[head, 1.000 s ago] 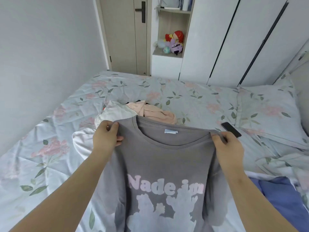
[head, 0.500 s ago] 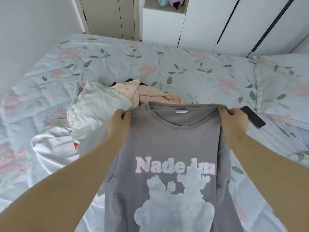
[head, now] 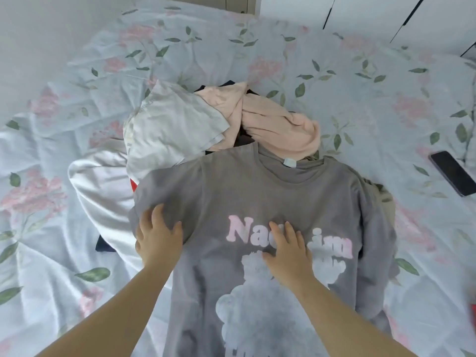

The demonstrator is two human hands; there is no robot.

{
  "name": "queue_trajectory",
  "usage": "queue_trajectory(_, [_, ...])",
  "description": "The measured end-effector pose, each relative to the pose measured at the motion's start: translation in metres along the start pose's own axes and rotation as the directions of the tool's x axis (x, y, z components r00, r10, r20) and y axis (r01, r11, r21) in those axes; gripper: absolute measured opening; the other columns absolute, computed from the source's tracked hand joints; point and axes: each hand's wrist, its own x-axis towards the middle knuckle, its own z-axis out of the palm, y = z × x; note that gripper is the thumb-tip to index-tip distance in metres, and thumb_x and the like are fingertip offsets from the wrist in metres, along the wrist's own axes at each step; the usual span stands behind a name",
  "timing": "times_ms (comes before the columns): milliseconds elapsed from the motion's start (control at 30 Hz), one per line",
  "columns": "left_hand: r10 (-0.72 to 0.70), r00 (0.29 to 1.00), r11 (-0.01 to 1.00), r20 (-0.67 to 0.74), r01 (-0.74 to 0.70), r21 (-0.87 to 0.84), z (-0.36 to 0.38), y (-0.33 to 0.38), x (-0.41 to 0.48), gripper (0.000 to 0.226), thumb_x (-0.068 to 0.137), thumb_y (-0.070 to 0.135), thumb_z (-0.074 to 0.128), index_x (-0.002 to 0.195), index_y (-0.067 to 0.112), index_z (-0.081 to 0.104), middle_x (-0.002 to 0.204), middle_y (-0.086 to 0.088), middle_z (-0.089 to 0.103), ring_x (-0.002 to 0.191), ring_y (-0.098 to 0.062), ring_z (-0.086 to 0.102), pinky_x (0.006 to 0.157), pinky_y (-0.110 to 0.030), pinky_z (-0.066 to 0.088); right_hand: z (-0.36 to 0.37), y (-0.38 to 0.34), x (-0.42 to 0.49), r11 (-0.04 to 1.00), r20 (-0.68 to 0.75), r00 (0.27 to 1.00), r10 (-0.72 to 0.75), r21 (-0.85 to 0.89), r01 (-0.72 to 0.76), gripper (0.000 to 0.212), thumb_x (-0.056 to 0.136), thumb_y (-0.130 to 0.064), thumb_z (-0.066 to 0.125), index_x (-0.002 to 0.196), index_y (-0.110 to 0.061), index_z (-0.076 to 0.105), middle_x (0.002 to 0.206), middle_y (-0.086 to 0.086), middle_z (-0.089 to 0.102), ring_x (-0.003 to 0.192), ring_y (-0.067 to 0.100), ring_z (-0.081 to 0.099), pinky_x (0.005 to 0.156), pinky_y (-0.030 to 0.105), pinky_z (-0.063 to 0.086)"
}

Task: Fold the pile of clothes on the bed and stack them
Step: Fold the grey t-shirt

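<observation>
Smoothing is under way: the grey cotton T-shirt with pink lettering and a pale bear print (head: 270, 191) is spread face up on the floral-printed bed sheet (head: 360, 86), collar pointed away, its upper part draped over the near edge of the unfolded pile. The left hand (head: 157, 238) is laid flat by the sleeve on that side, fingers spread, nothing gripped. The right hand (head: 288, 251) is pressed flat over the pink lettering, likewise unclenched. Open palms are used, it seems, so that wrinkles are pushed out before a fold is made. Beyond the collar, a crumpled white garment (head: 175, 130) and a twisted peach-coloured garment (head: 273, 124) are heaped together, not yet folded. A black slab-shaped phone (head: 453, 176) lies well apart on the right, out of the working area. No finished stack is seen; the task is judged barely begun.
</observation>
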Motion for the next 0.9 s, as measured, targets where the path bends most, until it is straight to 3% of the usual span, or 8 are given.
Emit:
queue_trajectory(133, [-0.298,0.953,0.915,0.056,0.302,-0.268,0.002,-0.024,0.011,0.075,0.086,0.037,0.062,0.147,0.025,0.019,0.152,-0.002,0.02,0.136,-0.033,0.025,0.109,-0.049,0.026,0.013,0.002,0.002,0.999,-0.029,0.999,0.016,-0.029,-0.017,0.066,0.094,-0.042,0.045,0.148,-0.038,0.008,0.16,-0.004,-0.001,0.146,0.024,0.001,0.117,0.043,0.011])
queue_trajectory(233, [-0.449,0.886,0.715,0.117,0.434,-0.549,-0.001,-0.034,0.025,0.088,0.082,0.034,0.07,0.149,0.022,0.014,0.149,-0.005,0.03,0.13,-0.032,0.037,0.099,-0.039,0.032,0.013,0.005,0.005,0.999,-0.024,1.0,0.014,-0.032,-0.014,0.067,0.093,-0.043,0.046,0.148,-0.039,0.008,0.16,-0.006,0.001,0.146,0.022,0.003,0.116,0.042,0.013])
queue_trajectory(367, [-0.495,0.807,0.416,0.323,0.546,-0.727,-0.011,-0.049,0.043,0.07,0.078,0.031,0.075,0.136,0.013,0.041,0.133,-0.004,0.051,0.114,-0.025,0.052,0.096,-0.036,0.044,0.016,0.005,0.005,0.999,-0.053,0.998,0.022,-0.045,-0.024,0.068,0.092,-0.04,0.047,0.148,-0.039,0.009,0.159,-0.006,0.004,0.146,0.021,0.005,0.116,0.042,0.014])
queue_trajectory(433, [-0.415,0.838,0.504,0.353,0.535,-0.678,-0.018,-0.052,0.045,0.048,0.079,0.026,0.075,0.12,0.01,0.055,0.114,-0.005,0.061,0.102,-0.024,0.057,0.09,-0.035,0.048,0.017,0.004,0.005,0.998,-0.063,0.998,0.028,-0.051,-0.031,0.068,0.092,-0.04,0.048,0.149,-0.038,0.009,0.159,-0.005,0.005,0.146,0.021,0.005,0.116,0.043,0.015])
queue_trajectory(533, [-0.3,0.926,0.703,0.231,0.378,-0.603,-0.032,-0.047,0.044,0.033,0.085,0.023,0.068,0.114,0.009,0.06,0.092,0.002,0.062,0.093,-0.022,0.057,0.083,-0.033,0.047,0.015,0.003,0.004,0.998,-0.054,0.998,0.026,-0.053,-0.029,0.068,0.092,-0.041,0.048,0.148,-0.039,0.01,0.159,-0.006,0.005,0.146,0.021,0.005,0.115,0.042,0.016])
queue_trajectory(633, [-0.194,0.976,0.774,0.094,0.211,-0.597,-0.055,-0.023,0.043,0.021,0.091,0.017,0.058,0.111,0.021,0.059,0.095,0.002,0.062,0.103,-0.027,0.058,0.09,-0.038,0.048,0.007,0.004,0.002,1.0,-0.054,0.998,0.016,-0.01,-0.016,0.065,0.092,-0.038,0.052,0.147,-0.036,0.018,0.158,-0.004,0.009,0.144,0.022,0.012,0.113,0.042,0.024])
queue_trajectory(800, [0.181,0.976,0.959,0.119,-0.148,-0.242,-0.059,0.056,0.019,0.054,0.094,0.019,0.048,0.144,0.029,0.029,0.121,-0.011,0.059,0.106,-0.034,0.056,0.084,-0.033,0.043,-0.009,0.012,-0.014,0.979,-0.269,0.956,0.12,0.19,-0.07,0.058,0.087,-0.015,0.06,0.14,-0.02,0.039,0.154,0.01,0.024,0.136,0.032,0.031,0.101,0.045,0.037])
queue_trajectory(900, [0.325,0.867,0.944,0.377,-0.323,-0.07,-0.02,0.098,-0.017,0.071,0.097,0.02,0.046,0.151,0.029,0.001,0.125,-0.019,0.055,0.089,-0.03,0.055,0.071,-0.032,0.042,-0.018,0.031,-0.028,0.973,-0.337,0.932,0.136,0.222,-0.062,0.057,0.086,-0.014,0.062,0.139,-0.016,0.041,0.151,0.01,0.03,0.135,0.031,0.033,0.102,0.045,0.037])
